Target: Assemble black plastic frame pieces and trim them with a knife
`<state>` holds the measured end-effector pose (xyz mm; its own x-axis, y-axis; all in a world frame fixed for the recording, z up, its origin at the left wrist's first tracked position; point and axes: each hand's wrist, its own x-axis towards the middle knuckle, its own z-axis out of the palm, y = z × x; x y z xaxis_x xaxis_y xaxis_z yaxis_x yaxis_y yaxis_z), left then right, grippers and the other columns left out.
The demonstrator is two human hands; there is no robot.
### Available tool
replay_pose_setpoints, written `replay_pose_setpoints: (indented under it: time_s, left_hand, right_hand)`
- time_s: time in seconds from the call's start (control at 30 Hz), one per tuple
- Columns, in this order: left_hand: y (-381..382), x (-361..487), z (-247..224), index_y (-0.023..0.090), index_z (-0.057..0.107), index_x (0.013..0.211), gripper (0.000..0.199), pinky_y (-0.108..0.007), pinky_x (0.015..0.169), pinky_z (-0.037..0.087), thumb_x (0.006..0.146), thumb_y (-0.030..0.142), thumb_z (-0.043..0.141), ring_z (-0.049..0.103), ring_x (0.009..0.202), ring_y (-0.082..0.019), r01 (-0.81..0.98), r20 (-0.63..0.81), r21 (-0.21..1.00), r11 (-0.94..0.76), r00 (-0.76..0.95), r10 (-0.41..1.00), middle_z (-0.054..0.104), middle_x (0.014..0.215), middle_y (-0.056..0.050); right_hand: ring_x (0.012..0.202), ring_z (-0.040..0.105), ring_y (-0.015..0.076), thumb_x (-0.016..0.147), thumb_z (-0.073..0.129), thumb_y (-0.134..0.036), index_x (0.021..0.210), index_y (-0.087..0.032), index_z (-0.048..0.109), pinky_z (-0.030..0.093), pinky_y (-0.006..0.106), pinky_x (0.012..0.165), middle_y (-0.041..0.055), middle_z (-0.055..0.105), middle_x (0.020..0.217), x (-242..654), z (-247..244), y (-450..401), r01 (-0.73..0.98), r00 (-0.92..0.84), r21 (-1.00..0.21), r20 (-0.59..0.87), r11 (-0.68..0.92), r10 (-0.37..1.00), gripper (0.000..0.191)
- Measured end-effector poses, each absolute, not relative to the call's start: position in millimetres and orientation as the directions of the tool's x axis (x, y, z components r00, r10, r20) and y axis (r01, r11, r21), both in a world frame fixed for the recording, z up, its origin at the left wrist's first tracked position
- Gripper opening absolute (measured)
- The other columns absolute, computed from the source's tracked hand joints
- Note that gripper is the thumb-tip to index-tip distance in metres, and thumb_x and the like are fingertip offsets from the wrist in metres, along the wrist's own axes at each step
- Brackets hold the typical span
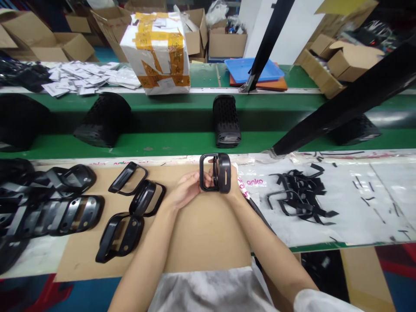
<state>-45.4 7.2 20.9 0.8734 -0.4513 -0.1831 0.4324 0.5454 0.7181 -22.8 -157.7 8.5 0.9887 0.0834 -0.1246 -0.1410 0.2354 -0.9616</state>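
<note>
Gripping black frame (225, 175) in right hand (235, 182), with fingers bent around behind; touching its open side with left hand (185, 190) part-curled, hold unclear; raised near cardboard (208, 234), apparently mid-handling; next, calls for steady support.

a pile of frames (91, 212) lies at the left of the counter (347, 221), three loose frames (143, 198) beside it on a cardboard sheet (208, 234), strips (302, 193) at the right. behind, a conveyor (172, 141) bears housings (226, 119); beyond it stands a box (157, 56), left of a tray (238, 73).
</note>
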Motion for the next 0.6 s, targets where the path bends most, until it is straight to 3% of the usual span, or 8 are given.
replay_pose_setpoints:
  time_s: [0.17, 0.37, 0.5, 0.6]
  left_hand:
    - [0.9, -48.0, 16.5, 0.011, 0.072, 0.09, 0.034, -0.018, 0.051, 0.034, 0.078, 0.039, 0.087, 0.044, 0.051, -0.003, 0.499, -0.202, 0.63, 0.595, 0.845, -0.495, 0.068, 0.079, -0.004]
    - [-10.5, -50.8, 15.9, 0.011, 0.067, 0.084, 0.034, -0.015, 0.045, 0.025, 0.077, 0.037, 0.088, 0.02, 0.037, 0.005, 0.459, -0.174, 0.579, 0.674, 0.877, -0.447, 0.065, 0.07, 0.002]
    - [-8.2, -50.0, 17.2, 0.012, 0.067, 0.085, 0.034, -0.016, 0.045, 0.027, 0.077, 0.037, 0.087, 0.021, 0.037, 0.004, 0.451, -0.16, 0.627, 0.635, 0.872, -0.462, 0.065, 0.07, 0.002]
    - [-3.7, -48.6, 17.0, 0.013, 0.067, 0.086, 0.034, -0.017, 0.048, 0.032, 0.08, 0.041, 0.084, 0.027, 0.042, 0.002, 0.444, -0.181, 0.675, 0.589, 0.873, -0.452, 0.064, 0.072, 0.001]
  right_hand:
    - [0.044, 0.05, 0.0125, 0.079, 0.063, -0.068, 0.106, -0.022, 0.067, 0.039, 0.026, 0.04, -0.0022, 0.06, 0.065, -21.7, 13.7, -157.9, -0.176, 0.984, -0.925, -0.153, 0.336, 0.094, 0.053]
    - [0.046, 0.055, 0.0166, 0.085, 0.053, -0.07, 0.104, -0.022, 0.064, 0.045, 0.03, 0.041, 0.0002, 0.059, 0.063, -16.2, 5.0, -156.0, -0.212, 0.972, -0.925, -0.168, 0.315, 0.161, 0.053]
    - [0.045, 0.057, 0.0184, 0.093, 0.033, -0.068, 0.105, -0.018, 0.063, 0.047, 0.032, 0.043, 0.0017, 0.06, 0.06, -13.0, 0.2, -157.8, -0.185, 0.975, -0.956, -0.149, 0.228, 0.167, 0.059]
    - [0.051, 0.06, 0.0171, 0.096, 0.036, -0.063, 0.106, -0.017, 0.063, 0.05, 0.031, 0.049, 0.0018, 0.064, 0.065, -15.1, 2.9, -161.8, -0.067, 0.997, -0.991, -0.061, 0.116, 0.057, 0.054]
